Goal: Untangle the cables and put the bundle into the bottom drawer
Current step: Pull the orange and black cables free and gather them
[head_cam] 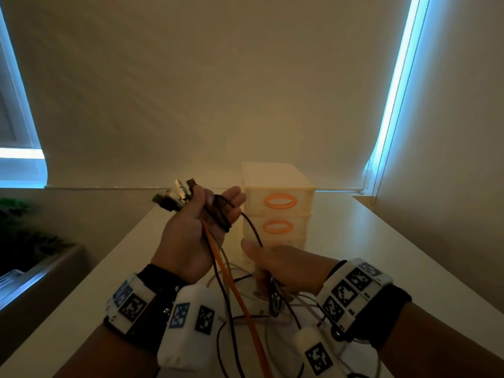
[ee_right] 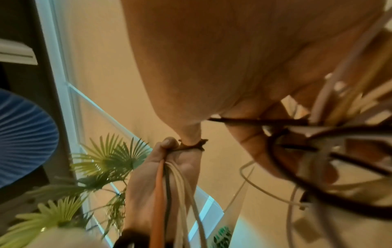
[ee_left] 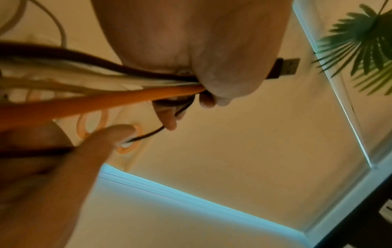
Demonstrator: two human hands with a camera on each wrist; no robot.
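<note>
My left hand (head_cam: 207, 211) is raised over the table and grips a bundle of cable ends, whose USB plugs (head_cam: 174, 197) stick out above the fist. A black cable (head_cam: 222, 214) is looped round its fingers. An orange cable (head_cam: 234, 290) and pale cables hang from it; the left wrist view shows the orange cable (ee_left: 106, 104) and one plug (ee_left: 284, 67). Lower and to the right, my right hand (head_cam: 261, 266) holds the black cable and a loose tangle (head_cam: 272, 298), and the tangle (ee_right: 318, 151) lies across its curled fingers. The cream drawer unit (head_cam: 278, 203) stands behind; my right hand hides its bottom drawer.
The white table (head_cam: 381, 241) runs back to a wall with a drawn blind (head_cam: 245, 91). Slack cable loops (head_cam: 245, 336) lie on the table near me. A green plant (head_cam: 16, 214) stands left of the table. A blind cord (head_cam: 379, 186) hangs at the right.
</note>
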